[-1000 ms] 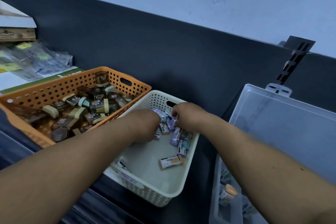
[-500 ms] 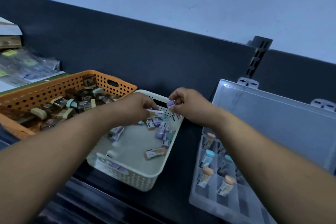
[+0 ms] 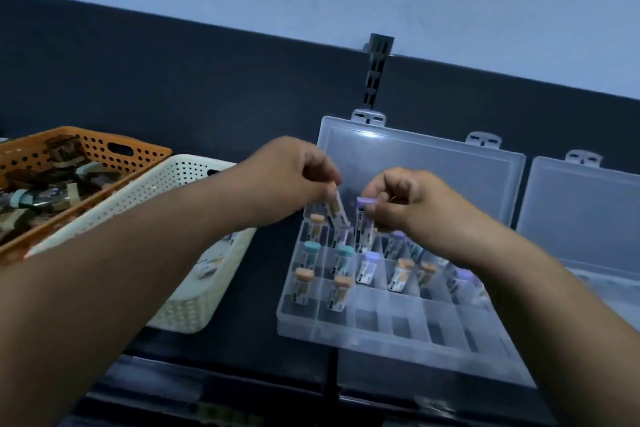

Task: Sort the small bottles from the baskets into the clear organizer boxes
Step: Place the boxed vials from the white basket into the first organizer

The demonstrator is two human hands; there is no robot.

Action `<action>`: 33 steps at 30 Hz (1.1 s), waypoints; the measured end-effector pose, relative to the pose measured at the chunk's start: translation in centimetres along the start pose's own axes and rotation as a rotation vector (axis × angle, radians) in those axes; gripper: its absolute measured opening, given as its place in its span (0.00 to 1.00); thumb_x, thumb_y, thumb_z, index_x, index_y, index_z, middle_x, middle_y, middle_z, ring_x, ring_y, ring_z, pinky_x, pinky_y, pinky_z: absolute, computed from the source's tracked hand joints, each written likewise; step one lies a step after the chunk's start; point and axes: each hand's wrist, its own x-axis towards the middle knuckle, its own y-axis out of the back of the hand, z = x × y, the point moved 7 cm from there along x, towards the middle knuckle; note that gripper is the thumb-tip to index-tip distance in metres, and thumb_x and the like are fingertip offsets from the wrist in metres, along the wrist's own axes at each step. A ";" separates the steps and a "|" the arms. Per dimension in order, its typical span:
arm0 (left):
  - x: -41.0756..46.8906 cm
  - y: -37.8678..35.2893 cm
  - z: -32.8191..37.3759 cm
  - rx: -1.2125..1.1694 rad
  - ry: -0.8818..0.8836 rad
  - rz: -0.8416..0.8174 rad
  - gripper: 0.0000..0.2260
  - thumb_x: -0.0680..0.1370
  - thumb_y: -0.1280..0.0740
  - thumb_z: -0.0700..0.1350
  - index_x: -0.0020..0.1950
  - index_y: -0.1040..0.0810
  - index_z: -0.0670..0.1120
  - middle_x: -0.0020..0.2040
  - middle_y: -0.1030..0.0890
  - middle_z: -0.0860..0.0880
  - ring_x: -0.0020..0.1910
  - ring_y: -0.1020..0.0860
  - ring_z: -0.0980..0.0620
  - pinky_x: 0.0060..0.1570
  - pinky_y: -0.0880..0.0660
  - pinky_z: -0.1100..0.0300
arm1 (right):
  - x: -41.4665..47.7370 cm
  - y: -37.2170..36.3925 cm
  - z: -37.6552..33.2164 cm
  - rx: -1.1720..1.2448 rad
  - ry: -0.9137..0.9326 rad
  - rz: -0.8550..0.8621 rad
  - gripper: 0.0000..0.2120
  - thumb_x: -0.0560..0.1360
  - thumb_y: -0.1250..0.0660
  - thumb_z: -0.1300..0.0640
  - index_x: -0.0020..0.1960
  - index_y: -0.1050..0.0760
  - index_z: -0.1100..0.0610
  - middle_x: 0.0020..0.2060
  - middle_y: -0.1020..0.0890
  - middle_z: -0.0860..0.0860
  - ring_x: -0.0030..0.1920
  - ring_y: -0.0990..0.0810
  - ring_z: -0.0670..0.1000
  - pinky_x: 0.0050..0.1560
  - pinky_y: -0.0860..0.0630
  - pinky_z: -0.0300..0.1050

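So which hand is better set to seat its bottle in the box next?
Right, probably. The right hand holds its purple-capped bottle upright, low over the organizer box; the left hand holds a tilted bottle.

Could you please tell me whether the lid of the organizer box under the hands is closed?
No, the lid stands raised behind the organizer box, which lies open from above.

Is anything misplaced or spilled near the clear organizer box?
Nothing stands out. The left hand holds one bottle and the right hand a purple-capped bottle over the clear organizer box; stored bottles sit in its compartments.
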 end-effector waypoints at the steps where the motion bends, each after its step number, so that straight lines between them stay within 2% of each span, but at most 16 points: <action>1: 0.0 -1.0 0.4 0.007 -0.004 -0.031 0.04 0.73 0.27 0.41 0.45 0.18 0.50 0.37 0.17 0.55 0.38 0.20 0.62 0.41 0.23 0.67 | -0.8 0.3 0.4 0.003 -0.009 -0.001 0.02 0.76 0.31 0.61 0.45 0.23 0.60 0.36 0.21 0.58 0.37 0.26 0.51 0.46 0.24 0.55; 3: -0.1 -2.7 1.0 -0.002 -0.004 -0.085 0.04 0.72 0.26 0.42 0.44 0.18 0.50 0.38 0.16 0.53 0.39 0.18 0.59 0.44 0.21 0.63 | -2.3 0.7 0.9 -0.006 -0.018 -0.007 0.01 0.75 0.31 0.61 0.45 0.22 0.59 0.39 0.20 0.62 0.37 0.26 0.52 0.43 0.25 0.52; 6: -0.1 -4.7 1.7 0.031 -0.022 -0.132 0.04 0.72 0.26 0.43 0.43 0.19 0.50 0.37 0.17 0.54 0.37 0.19 0.61 0.40 0.22 0.64 | -4.0 1.3 1.9 -0.039 -0.027 -0.006 0.03 0.75 0.31 0.61 0.44 0.22 0.55 0.40 0.18 0.59 0.37 0.25 0.50 0.39 0.26 0.45; 10: -0.3 -7.2 1.9 0.109 -0.038 -0.196 0.03 0.73 0.27 0.44 0.42 0.18 0.52 0.38 0.17 0.55 0.38 0.19 0.62 0.42 0.22 0.65 | -5.4 1.5 3.7 -0.060 -0.070 -0.016 0.03 0.75 0.30 0.60 0.43 0.22 0.55 0.40 0.18 0.58 0.37 0.23 0.50 0.41 0.23 0.51; 14: -0.7 -9.3 1.3 0.165 -0.013 -0.258 0.03 0.74 0.28 0.45 0.45 0.19 0.53 0.40 0.17 0.55 0.38 0.20 0.62 0.39 0.22 0.66 | -6.1 1.2 5.5 -0.085 -0.099 -0.014 0.03 0.74 0.28 0.59 0.42 0.21 0.55 0.38 0.17 0.53 0.36 0.23 0.46 0.42 0.23 0.48; 19: -0.8 -10.8 0.2 0.259 -0.017 -0.272 0.04 0.74 0.30 0.44 0.46 0.17 0.52 0.41 0.17 0.56 0.41 0.20 0.62 0.46 0.21 0.60 | -6.3 0.6 6.9 -0.101 -0.089 0.008 0.05 0.72 0.27 0.59 0.39 0.21 0.54 0.36 0.17 0.49 0.38 0.20 0.51 0.44 0.23 0.48; 25: -0.7 -11.7 -1.1 0.300 -0.010 -0.298 0.03 0.75 0.31 0.42 0.46 0.18 0.50 0.43 0.17 0.56 0.45 0.20 0.61 0.51 0.22 0.58 | -6.2 -0.5 8.6 -0.114 -0.124 -0.011 0.06 0.72 0.27 0.59 0.38 0.21 0.52 0.35 0.18 0.46 0.37 0.21 0.46 0.44 0.23 0.48; 27: -0.7 -12.0 -1.4 0.295 -0.006 -0.309 0.04 0.75 0.31 0.42 0.45 0.19 0.51 0.43 0.16 0.56 0.45 0.20 0.62 0.51 0.22 0.60 | -6.3 -0.9 8.9 -0.120 -0.136 -0.021 0.06 0.72 0.27 0.59 0.39 0.21 0.52 0.34 0.18 0.44 0.37 0.21 0.45 0.44 0.23 0.46; 30: -0.8 -12.2 -1.7 0.304 -0.006 -0.316 0.04 0.75 0.31 0.42 0.47 0.19 0.51 0.41 0.18 0.57 0.41 0.21 0.64 0.45 0.24 0.67 | -6.4 -1.2 9.1 -0.143 -0.129 -0.023 0.05 0.72 0.27 0.58 0.39 0.21 0.52 0.35 0.18 0.44 0.39 0.20 0.45 0.44 0.22 0.46; 33: -0.8 -12.3 -1.7 0.309 -0.025 -0.309 0.04 0.75 0.31 0.42 0.47 0.19 0.51 0.42 0.18 0.57 0.42 0.22 0.63 0.45 0.25 0.67 | -6.4 -1.2 9.4 -0.163 -0.130 -0.018 0.06 0.72 0.27 0.57 0.38 0.21 0.52 0.34 0.19 0.44 0.37 0.21 0.44 0.43 0.22 0.47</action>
